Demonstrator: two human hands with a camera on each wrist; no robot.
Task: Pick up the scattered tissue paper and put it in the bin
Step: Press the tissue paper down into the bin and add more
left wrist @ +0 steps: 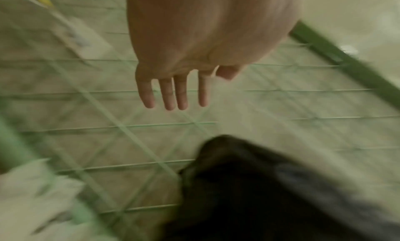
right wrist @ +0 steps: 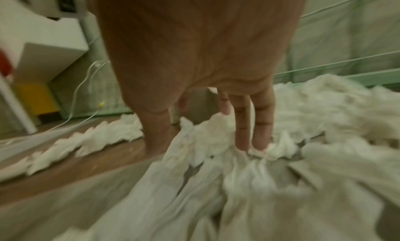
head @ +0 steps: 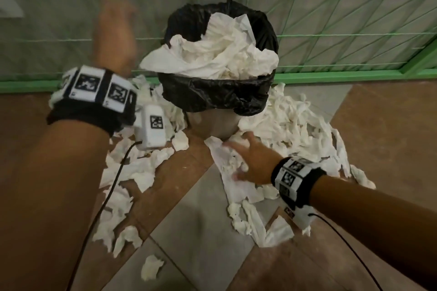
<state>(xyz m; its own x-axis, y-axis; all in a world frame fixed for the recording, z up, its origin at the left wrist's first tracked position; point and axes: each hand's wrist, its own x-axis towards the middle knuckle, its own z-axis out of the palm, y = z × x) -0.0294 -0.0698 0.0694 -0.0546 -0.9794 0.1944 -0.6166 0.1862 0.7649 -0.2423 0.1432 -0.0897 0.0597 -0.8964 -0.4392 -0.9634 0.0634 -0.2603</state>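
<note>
A bin (head: 220,94) lined with a black bag stands against the green mesh fence, heaped with white tissue (head: 217,52) that spills over its rim. White tissue paper (head: 290,123) lies scattered on the floor all round the bin's foot. My left hand (head: 113,35) is raised to the left of the bin, blurred, with straight fingers (left wrist: 166,94) and nothing in it. My right hand (head: 248,160) is low in front of the bin, fingers spread on a flat sheet of tissue (head: 231,172). In the right wrist view its fingertips (right wrist: 253,142) press into crumpled tissue (right wrist: 249,167).
A green mesh fence (head: 331,19) with a green base bar closes off the back. The floor has brown and grey tiles (head: 201,231). Black cables run from both wrist units. A white box (right wrist: 43,56) and a yellow object (right wrist: 34,97) stand at the left in the right wrist view.
</note>
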